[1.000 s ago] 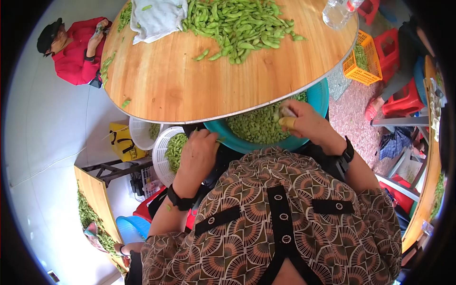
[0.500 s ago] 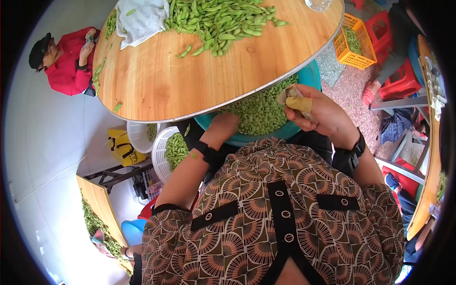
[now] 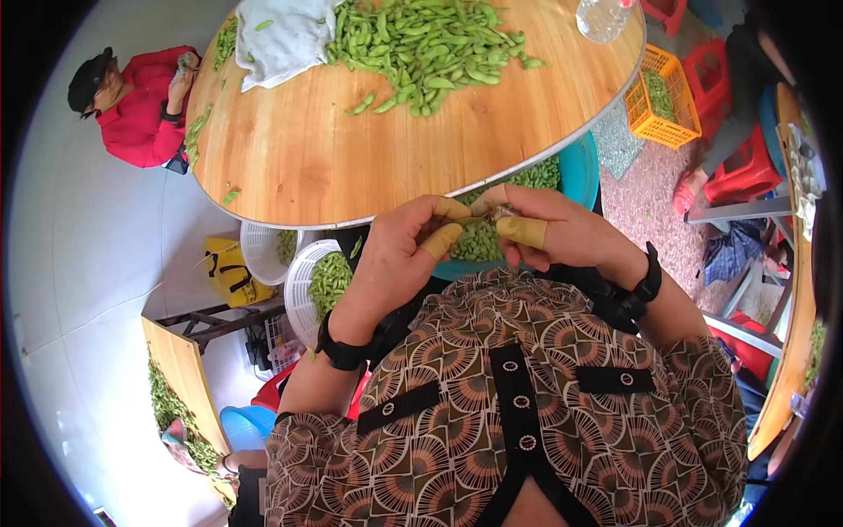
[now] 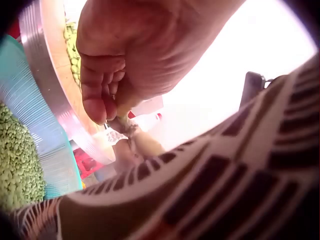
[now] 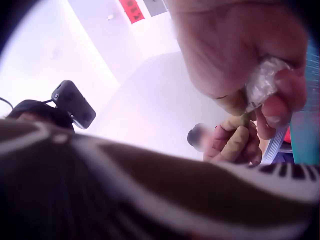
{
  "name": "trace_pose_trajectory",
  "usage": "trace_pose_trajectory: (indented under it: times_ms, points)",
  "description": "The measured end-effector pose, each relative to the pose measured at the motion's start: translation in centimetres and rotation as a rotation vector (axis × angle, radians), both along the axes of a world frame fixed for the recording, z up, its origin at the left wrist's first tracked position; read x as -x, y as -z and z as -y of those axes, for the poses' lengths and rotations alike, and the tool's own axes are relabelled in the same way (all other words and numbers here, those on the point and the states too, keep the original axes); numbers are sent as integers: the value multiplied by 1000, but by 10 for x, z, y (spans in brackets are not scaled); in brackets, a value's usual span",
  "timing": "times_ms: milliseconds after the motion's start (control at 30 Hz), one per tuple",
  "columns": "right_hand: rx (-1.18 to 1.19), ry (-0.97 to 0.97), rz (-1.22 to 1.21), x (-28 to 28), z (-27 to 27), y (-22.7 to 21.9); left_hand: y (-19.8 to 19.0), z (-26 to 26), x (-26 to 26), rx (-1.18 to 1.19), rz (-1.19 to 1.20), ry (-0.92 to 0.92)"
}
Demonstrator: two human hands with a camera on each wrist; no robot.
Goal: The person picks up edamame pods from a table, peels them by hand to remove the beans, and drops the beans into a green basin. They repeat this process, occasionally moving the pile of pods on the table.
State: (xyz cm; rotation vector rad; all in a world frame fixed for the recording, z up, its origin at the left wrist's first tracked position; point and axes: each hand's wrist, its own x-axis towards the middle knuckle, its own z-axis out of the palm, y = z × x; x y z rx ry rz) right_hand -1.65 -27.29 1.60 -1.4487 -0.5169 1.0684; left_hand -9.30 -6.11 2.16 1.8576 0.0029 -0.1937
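Both hands meet above a teal basin (image 3: 580,171) of shelled green beans (image 3: 479,243), just off the table's near edge. Thumb and forefinger of my left hand (image 3: 397,249) wear yellow finger covers and pinch a green edamame pod (image 5: 245,119). My right hand (image 3: 566,227), its thumb also covered in yellow, grips the pod's other end. Crumpled clear plastic (image 5: 265,82) sits within the curled right fingers. The fingertips hide most of the pod.
The round wooden table (image 3: 290,158) bears a heap of edamame pods (image 3: 426,48), a white cloth (image 3: 283,35) and a clear bottle (image 3: 602,19). White baskets (image 3: 303,294) stand left of the basin. A yellow crate (image 3: 665,127) is at right; a person in red (image 3: 149,105) sits at left.
The left hand goes from beside the basin to over it, then up to the right hand, now with a pod between them. The right hand lifts out of the beans and moves left.
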Motion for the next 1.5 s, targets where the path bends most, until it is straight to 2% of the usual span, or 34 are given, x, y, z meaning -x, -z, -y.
trace_pose_trajectory:
  times_ms: [267,333,367,433,567,633,733,767,833,900,933,1000,1033,1100,1167,1267,1333,1400,1467,1500]
  points:
    - [39,4,246,-9,-16,-23,-9,-9,-22,-130,192,-80]
    - [37,41,502,-11,-22,-22,-13,-11,-26,-165,241,-81]
    - [39,43,512,-13,-24,-18,-13,-12,-28,-173,251,-72]
    - [-78,122,754,-16,-29,-9,-16,-15,-30,-179,262,-63]
    - [-64,168,835,-24,-33,-22,-29,-25,-34,-166,314,40]
    - [-63,-87,-364,-37,-27,-35,-30,-28,-34,-139,364,86]
    - [-109,-62,-432,-35,-33,-28,-23,-35,-32,-20,320,109]
    - [-110,-72,-431,-32,-36,-28,-21,-39,-28,-118,317,89]
    - [-7,-120,-235,-27,-43,-30,-26,-58,-18,-224,318,55]
    - [-21,-181,-209,-30,-39,-31,-45,-100,-2,-493,172,298]
    - [-31,-142,-264,-33,-33,-29,-46,-113,-2,-499,175,292]
    - [-53,-31,-399,-36,-29,-19,-35,-131,1,-912,482,128]
    - [-53,-39,-394,-36,-33,-16,-29,-131,-9,-915,483,119]
    - [-96,37,-389,-36,-39,-12,-17,-123,-52,-857,447,-41]
    - [-129,46,-393,-38,-43,-6,-8,-114,-89,-933,595,-120]
    - [-151,79,-389,-39,-46,-4,22,-120,-130,-987,604,-73]
    - [-145,106,-373,-40,-47,-7,21,-118,-134,-1002,593,-69]
    - [-63,171,-251,-37,-50,-9,19,-113,-130,-1021,571,-55]
    - [-76,202,-174,-34,-53,-4,6,-100,-110,-719,529,-108]
    - [-87,235,-94,-34,-55,-2,0,-90,-101,-720,530,-98]
